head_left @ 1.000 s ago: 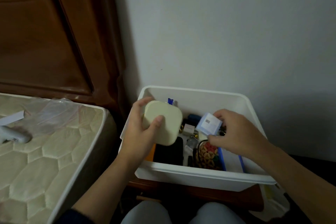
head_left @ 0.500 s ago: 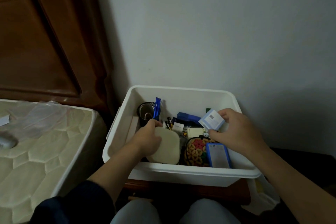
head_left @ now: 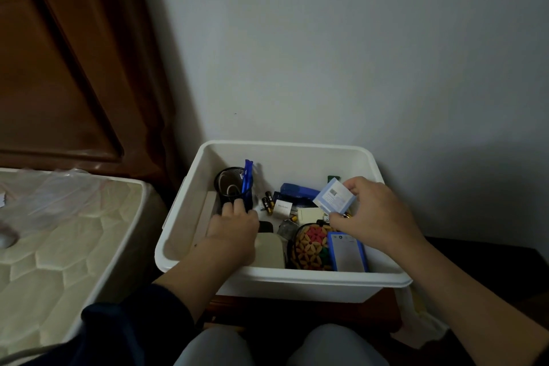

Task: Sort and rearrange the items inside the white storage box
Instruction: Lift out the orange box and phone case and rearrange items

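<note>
The white storage box [head_left: 285, 279] stands on a wooden stand against the wall. My left hand [head_left: 234, 232] is down inside it, over the left edge of a cream rounded case [head_left: 270, 251] that lies flat near the front wall; its fingertips reach the base of a black mesh pen cup [head_left: 227, 187] holding blue pens [head_left: 247, 178]. Whether the hand grips anything is hidden. My right hand [head_left: 377, 217] pinches a small light-blue box [head_left: 334, 197] above the contents. Below it lie a beaded pouch [head_left: 310, 249], a blue-framed card [head_left: 347, 252], batteries [head_left: 267, 202] and a small white box [head_left: 282, 208].
A mattress [head_left: 59, 261] with a clear plastic bag [head_left: 50, 196] on it lies to the left, with a dark wooden headboard [head_left: 59, 68] behind. A white bag [head_left: 421, 324] hangs at the stand's right side. My knees are below the box.
My left hand has lowered the cream case from above the box to the box floor near the front wall and reached toward the pen cup. My right hand keeps the light-blue box raised.
</note>
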### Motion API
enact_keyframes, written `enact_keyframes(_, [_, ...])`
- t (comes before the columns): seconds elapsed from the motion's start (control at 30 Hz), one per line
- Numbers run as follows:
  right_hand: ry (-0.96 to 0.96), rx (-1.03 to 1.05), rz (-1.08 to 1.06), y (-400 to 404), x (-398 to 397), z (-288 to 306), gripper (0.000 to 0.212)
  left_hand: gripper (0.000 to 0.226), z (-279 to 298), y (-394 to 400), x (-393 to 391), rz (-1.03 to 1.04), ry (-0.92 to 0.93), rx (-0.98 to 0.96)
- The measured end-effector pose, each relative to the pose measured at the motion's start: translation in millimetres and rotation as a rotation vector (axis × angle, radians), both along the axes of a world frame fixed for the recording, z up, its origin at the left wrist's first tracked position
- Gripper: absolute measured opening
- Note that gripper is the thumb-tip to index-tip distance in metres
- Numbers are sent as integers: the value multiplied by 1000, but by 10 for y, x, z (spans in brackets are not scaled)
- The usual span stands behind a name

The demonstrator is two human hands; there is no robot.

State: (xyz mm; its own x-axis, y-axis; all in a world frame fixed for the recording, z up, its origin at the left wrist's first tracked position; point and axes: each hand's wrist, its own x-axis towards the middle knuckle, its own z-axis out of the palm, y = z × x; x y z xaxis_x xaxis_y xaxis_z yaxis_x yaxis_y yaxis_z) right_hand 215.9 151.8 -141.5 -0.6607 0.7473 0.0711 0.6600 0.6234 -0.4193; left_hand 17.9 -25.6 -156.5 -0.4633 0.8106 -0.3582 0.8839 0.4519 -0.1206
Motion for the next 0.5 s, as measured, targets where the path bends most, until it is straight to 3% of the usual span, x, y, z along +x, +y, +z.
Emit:
enact_keyframes(0.17, [1, 2, 0, 15, 7, -27, 48, 67, -47, 208, 39, -177, -180, 0])
enact_keyframes(0.37, [9, 28, 3, 27, 10, -57, 48, 98, -186, 379, 90, 15, -326, -188])
enact_keyframes(0.5, [7, 40, 15, 36, 10, -70, 49, 100, -221, 373, 77, 62, -335, -175])
